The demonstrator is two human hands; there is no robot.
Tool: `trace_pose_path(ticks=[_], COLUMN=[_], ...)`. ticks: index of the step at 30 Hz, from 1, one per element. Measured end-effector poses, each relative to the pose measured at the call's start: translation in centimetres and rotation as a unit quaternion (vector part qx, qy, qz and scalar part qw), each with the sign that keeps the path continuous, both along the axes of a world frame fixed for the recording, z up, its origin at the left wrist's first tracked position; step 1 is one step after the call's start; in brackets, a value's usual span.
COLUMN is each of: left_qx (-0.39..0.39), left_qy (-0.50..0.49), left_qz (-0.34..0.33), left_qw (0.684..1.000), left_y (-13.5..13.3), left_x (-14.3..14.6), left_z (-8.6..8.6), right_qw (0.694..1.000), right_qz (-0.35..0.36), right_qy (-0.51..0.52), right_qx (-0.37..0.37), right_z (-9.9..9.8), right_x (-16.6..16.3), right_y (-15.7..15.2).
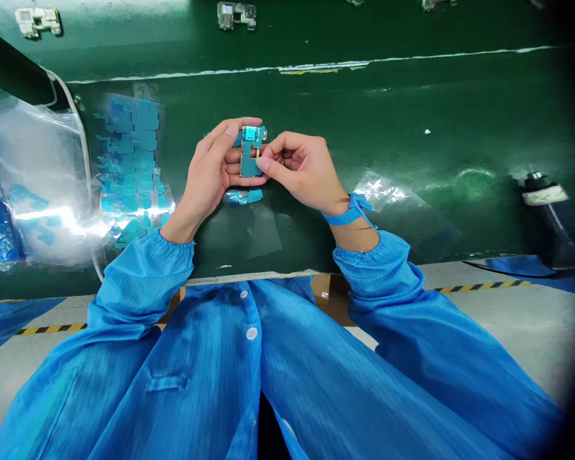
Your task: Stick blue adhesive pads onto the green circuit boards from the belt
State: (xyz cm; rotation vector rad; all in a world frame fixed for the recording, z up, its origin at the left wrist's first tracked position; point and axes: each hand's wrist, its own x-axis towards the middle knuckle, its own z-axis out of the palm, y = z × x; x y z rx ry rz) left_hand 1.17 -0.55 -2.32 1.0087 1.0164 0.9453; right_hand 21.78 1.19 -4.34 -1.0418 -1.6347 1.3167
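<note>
A small circuit board (250, 167) with a blue film on its face lies across the fingers of my left hand (214, 160), which supports it from behind and from the left. My right hand (301, 165) pinches at the board's right edge, thumb and forefinger against it. Whether a separate piece sits in that pinch is hidden. Just below my hands, a blue film piece (245, 196) rests on the green bench, with a clear plastic sheet (263, 230) beside it. A blue wrist strap (347, 214) is tied round my right wrist.
Left of my hands lies a sheet of blue die-cut films (133, 153), then clear plastic bags (43, 191) and a white cable (84, 147). More circuit boards (237, 16) sit at the back. Clear film (388, 195) and a dark tool (546, 211) are at the right.
</note>
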Motion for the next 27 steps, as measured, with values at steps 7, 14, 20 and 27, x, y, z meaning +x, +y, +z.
trace_pose_path(ticks=[7,14,20,27], left_qx=[0.000,-0.006,0.002,-0.005], left_qy=[-0.012,-0.013,-0.006,-0.021], left_qz=[0.004,0.005,0.001,0.004], left_qw=[1.000,1.000,1.000,1.000], left_y=[-0.07,-0.04,-0.04,-0.13], left_x=[-0.01,0.09,0.02,0.03], left_z=[-0.10,0.21,-0.05,0.02], right_qw=[1.000,1.000,1.000,1.000], right_qz=[0.003,0.002,0.002,0.003], right_qy=[0.006,-0.003,-0.004,-0.004], right_qx=[0.005,0.005,0.013,0.013], right_z=[-0.28,-0.14,0.06,0.12], right_x=[0.02,0.04,0.04,0.02], right_y=[0.04,0.01,-0.07,-0.06])
